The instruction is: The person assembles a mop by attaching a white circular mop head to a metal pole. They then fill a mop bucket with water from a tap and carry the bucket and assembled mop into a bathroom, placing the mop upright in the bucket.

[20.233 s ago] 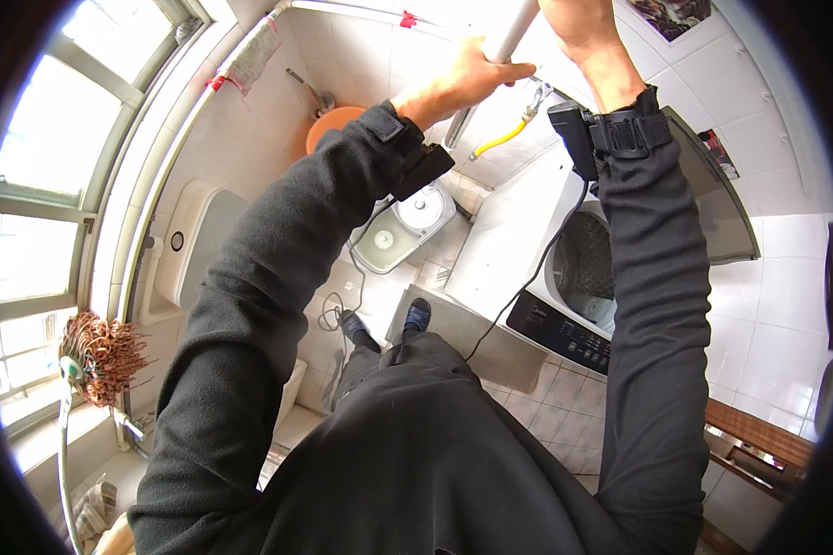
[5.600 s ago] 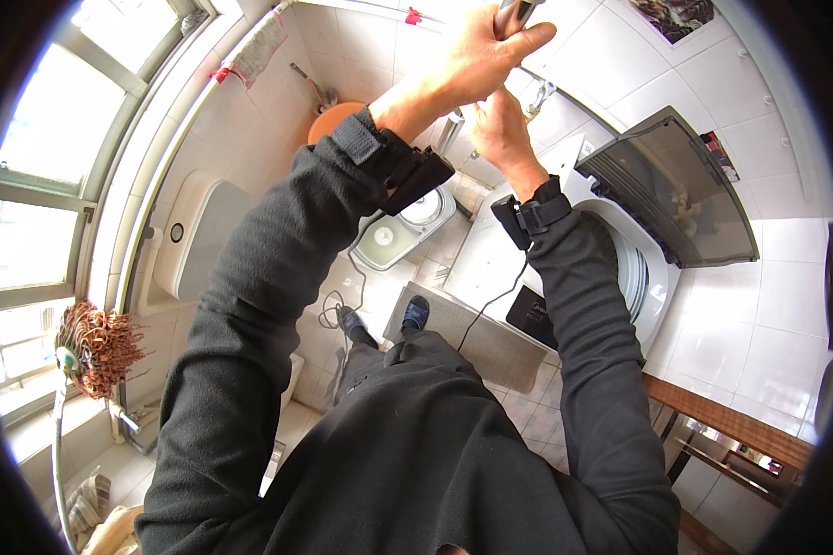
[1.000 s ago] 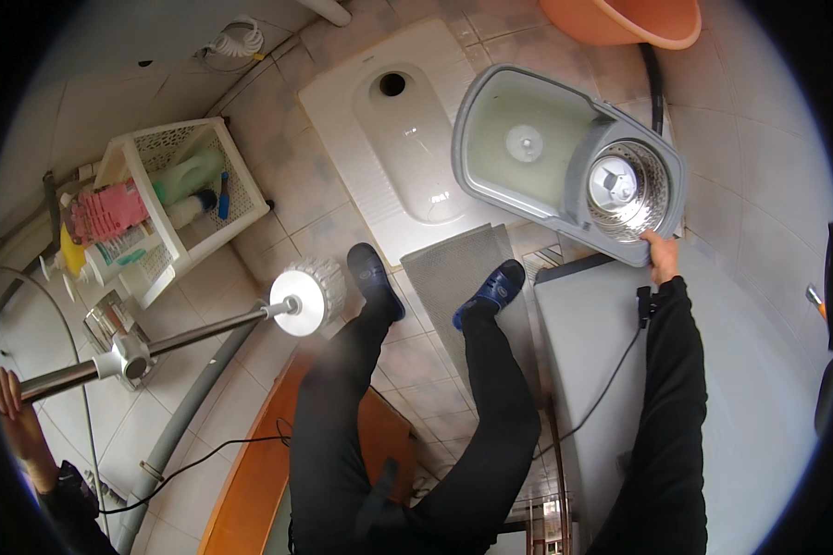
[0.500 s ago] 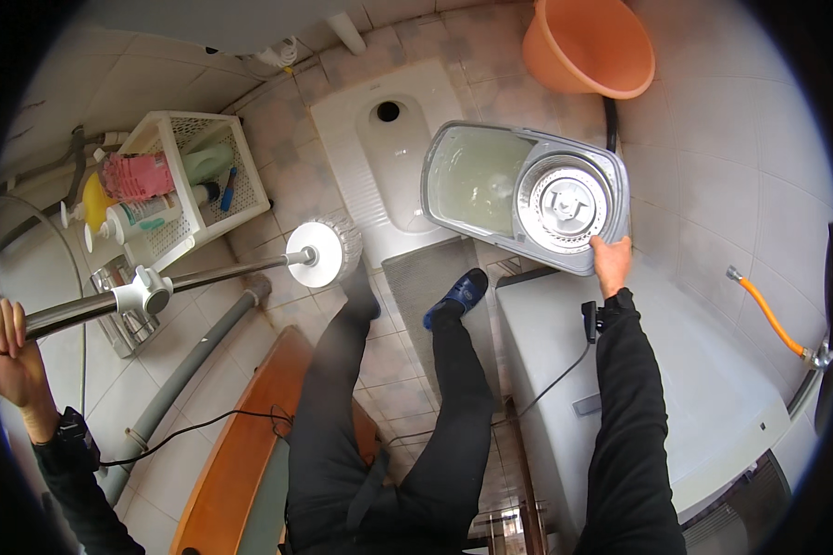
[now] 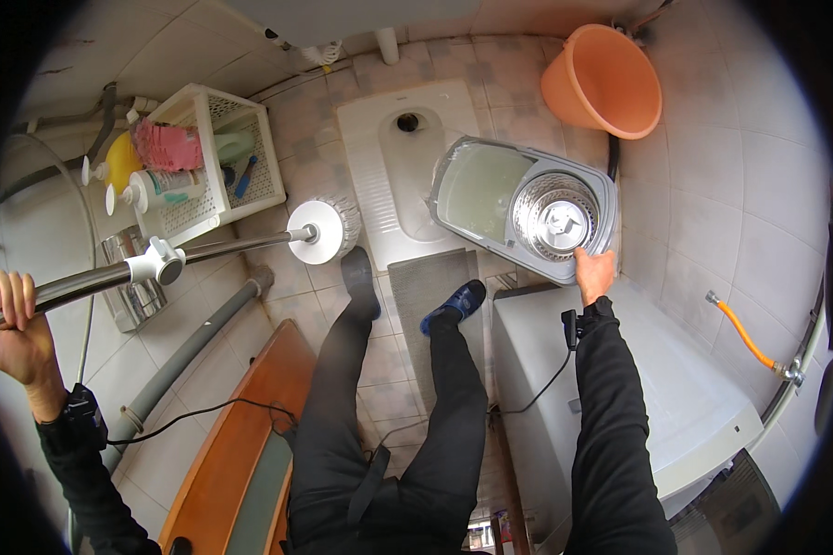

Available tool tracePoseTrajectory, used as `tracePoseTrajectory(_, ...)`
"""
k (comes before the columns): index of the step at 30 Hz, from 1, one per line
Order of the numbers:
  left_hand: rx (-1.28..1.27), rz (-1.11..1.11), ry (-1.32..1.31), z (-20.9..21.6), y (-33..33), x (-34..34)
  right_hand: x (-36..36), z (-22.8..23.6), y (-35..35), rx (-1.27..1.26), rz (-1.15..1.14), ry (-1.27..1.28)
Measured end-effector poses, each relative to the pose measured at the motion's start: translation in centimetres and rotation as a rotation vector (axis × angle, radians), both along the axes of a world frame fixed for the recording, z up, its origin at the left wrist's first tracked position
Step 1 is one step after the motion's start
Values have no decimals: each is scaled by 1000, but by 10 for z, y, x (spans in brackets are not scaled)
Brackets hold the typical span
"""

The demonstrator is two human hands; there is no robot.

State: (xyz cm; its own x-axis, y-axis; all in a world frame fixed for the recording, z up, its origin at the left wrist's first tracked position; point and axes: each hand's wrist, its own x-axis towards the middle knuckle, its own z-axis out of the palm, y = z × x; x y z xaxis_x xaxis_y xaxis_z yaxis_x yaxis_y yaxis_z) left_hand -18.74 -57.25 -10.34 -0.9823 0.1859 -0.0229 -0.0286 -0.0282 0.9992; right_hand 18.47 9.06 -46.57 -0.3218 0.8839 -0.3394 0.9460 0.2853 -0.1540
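My left hand [image 5: 20, 333], at the far left, is wrapped round the metal handle of a spin mop [image 5: 241, 246]. The mop's round white head [image 5: 318, 231] with its fringe hangs near my left foot. My right hand [image 5: 594, 275] grips the near rim of a grey mop bucket [image 5: 551, 269], beside its metal spin basket [image 5: 559, 218]. Murky water [image 5: 484, 190] lies in the bucket's left part. The bucket's left end overlaps the squat toilet [image 5: 366, 176] in view; whether it rests on anything, I cannot tell.
An orange bucket [image 5: 574, 92] stands at the far right. A white plastic basket [image 5: 273, 180] with several bottles is at the left. Close to my right arm is a white appliance top [image 5: 680, 370]. A grey mat [image 5: 416, 324] lies under my slippered right foot; a wooden door [image 5: 227, 453] stands at the left.
The view has shifted slightly. My right hand and the mop bucket have moved a little left relative to the toilet, and the bucket's angle has changed. Both hands keep their grip.
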Motion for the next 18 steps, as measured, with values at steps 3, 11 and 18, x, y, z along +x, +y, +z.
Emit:
tracePoseTrajectory(3, 30, 20, 10, -5, 6, 11, 4, 0, -1, 17, 11, -62)
tracePoseTrajectory(11, 2, 7, 68, -18, 1, 28, 24, -20, 17, -40, 8, -39)
tracePoseTrajectory(18, 41, 24, 32, -32, -3, 44, 25, -7, -4, -33, 4, -13)
